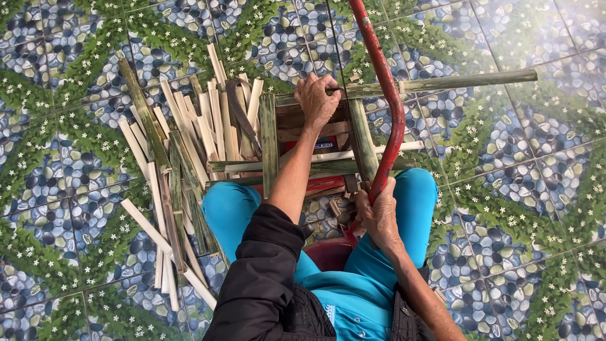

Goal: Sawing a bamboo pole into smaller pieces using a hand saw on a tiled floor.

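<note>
Plainly stiff and light, the long bamboo strip lay pinned under the closed left hand, while the right hand gripped the red saw.

The red saw frame runs out of the top edge, so its far end is unseen. The right hand hides the saw's grip, and the left hand covers part of the bamboo pole. The stool is mostly hidden by the legs.
</note>
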